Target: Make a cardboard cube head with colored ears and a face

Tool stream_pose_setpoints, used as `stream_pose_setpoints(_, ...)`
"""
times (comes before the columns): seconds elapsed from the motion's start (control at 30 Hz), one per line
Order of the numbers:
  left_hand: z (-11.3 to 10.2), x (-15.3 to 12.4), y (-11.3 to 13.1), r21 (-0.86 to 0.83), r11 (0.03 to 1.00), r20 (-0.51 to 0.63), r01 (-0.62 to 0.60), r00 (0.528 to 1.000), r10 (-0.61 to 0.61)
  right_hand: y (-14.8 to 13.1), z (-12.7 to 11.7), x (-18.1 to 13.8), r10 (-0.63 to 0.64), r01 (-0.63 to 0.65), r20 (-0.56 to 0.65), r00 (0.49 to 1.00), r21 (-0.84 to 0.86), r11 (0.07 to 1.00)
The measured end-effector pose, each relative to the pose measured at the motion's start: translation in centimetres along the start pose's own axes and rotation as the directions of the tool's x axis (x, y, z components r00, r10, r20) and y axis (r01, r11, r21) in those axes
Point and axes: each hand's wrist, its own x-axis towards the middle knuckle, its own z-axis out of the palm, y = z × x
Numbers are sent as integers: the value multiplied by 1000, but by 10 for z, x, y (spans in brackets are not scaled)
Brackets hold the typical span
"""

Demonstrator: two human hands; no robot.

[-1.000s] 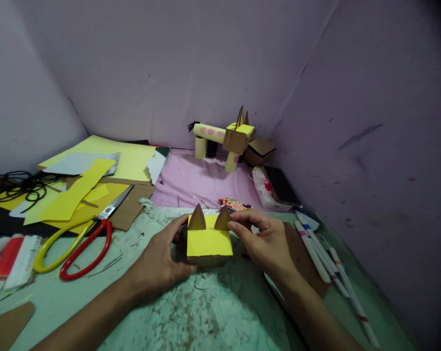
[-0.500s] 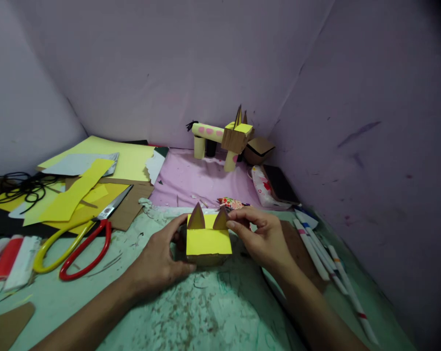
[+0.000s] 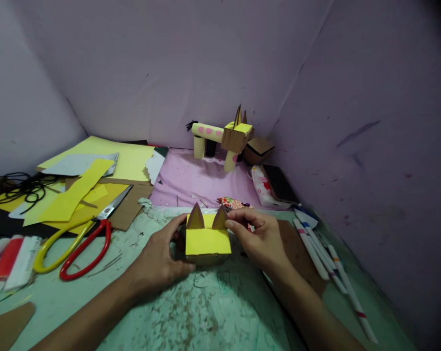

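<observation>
A small cardboard box with a yellow top and two brown triangular ears stands on the green work surface. My left hand grips its left side, thumb at the front corner. My right hand is at its right side, fingertips pinching the right ear. Both hands are closed on the box.
Scissors with red and yellow handles lie to the left, beside yellow paper sheets and black cord. A finished cardboard animal stands at the back on pink cloth. Several pens lie at the right, near the wall.
The box and both hands have shifted very slightly left; the grip is the same.
</observation>
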Motion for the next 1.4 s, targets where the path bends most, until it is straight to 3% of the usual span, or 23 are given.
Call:
stream_pose_setpoints(0.8,-1,0,0,8,1000,0,-1,1000,1,1,6,-1,51,-51,11,999,-18,999)
stream_pose_setpoints(1.2,-2,-1,5,-33,999,12,-7,1000,7,-4,-5,-3,-33,35,30,999,-65,997)
stream_pose_setpoints(1.4,-2,-1,2,-2,1000,6,0,1000,0,1,-11,0,46,-45,-106,993,19,999)
